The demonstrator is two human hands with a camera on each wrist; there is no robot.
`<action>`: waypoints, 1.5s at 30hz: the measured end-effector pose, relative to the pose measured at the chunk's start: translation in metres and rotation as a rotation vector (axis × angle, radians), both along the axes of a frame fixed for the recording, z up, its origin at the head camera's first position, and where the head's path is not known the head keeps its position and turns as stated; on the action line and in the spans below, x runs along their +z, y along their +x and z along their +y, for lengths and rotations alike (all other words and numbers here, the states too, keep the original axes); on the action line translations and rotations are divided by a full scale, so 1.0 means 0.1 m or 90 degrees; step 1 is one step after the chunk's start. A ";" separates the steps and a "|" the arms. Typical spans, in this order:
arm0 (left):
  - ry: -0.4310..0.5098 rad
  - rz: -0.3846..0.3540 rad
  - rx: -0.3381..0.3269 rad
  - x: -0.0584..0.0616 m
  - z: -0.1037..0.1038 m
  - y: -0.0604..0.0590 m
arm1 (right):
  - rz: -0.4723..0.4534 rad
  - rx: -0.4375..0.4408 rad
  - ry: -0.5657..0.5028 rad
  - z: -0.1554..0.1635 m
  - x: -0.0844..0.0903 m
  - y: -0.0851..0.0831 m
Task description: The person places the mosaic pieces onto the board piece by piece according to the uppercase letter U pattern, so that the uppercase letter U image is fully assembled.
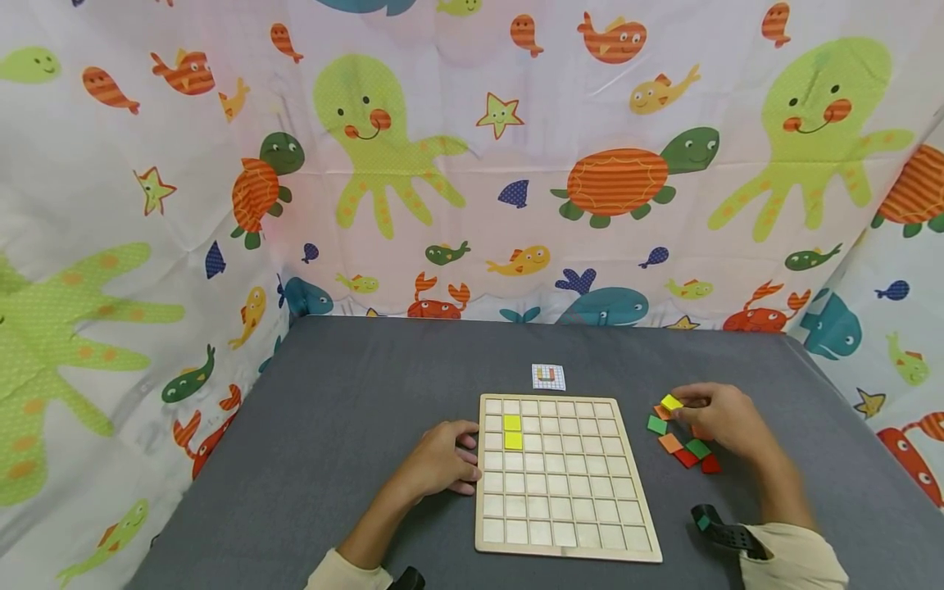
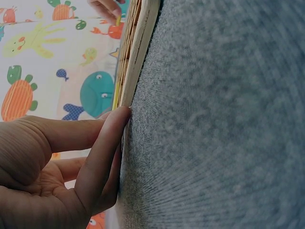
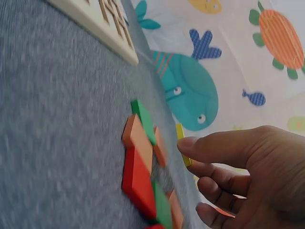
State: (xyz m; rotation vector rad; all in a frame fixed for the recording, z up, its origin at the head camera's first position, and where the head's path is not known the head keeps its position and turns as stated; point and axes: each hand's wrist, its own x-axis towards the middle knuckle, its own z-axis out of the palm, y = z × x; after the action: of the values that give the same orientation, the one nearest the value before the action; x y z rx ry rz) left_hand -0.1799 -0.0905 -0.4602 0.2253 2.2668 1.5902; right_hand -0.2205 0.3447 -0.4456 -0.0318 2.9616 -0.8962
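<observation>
**Right hand on yellow tile; left hand steadies grid board**

Right hand (image 1: 719, 418) pinches a small yellow square wooden tile (image 1: 671, 402) between thumb and fingertips, just above the heap of loose orange, green and red square tiles (image 1: 682, 447) on the grey cloth-covered table (image 1: 354, 385), to the right of the board. Left hand (image 1: 442, 460) lies relaxed, fingers straight, fingertips (image 2: 121, 114) touching the left edge of the pale wooden grid board (image 1: 564, 479). Two yellow tiles (image 1: 512, 432) sit in the board's second column, rows two and three. Small white pattern card (image 1: 548, 376) lies just beyond the board's far edge.
</observation>
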 end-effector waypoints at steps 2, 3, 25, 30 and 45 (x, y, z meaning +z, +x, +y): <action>-0.002 0.001 0.000 0.00 0.00 0.00 | 0.005 0.008 -0.005 -0.06 0.02 0.00; -0.002 0.001 0.000 0.01 0.00 0.00 | 0.007 0.012 -0.008 -0.09 0.03 -0.01; 0.004 0.000 0.000 0.04 0.00 0.02 | 0.074 0.152 -0.079 -0.85 0.09 0.01; 0.006 0.001 -0.001 0.04 0.00 0.02 | 0.078 0.192 -0.095 -1.06 0.09 0.02; 0.002 -0.001 0.002 0.04 0.01 0.02 | 0.038 0.264 -0.144 -1.55 0.07 0.14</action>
State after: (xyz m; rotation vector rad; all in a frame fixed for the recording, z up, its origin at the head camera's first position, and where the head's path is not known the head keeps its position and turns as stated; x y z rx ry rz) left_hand -0.1779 -0.0895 -0.4557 0.2209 2.2638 1.5955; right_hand -0.2066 0.1892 -0.4382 -0.6619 2.7232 -1.1660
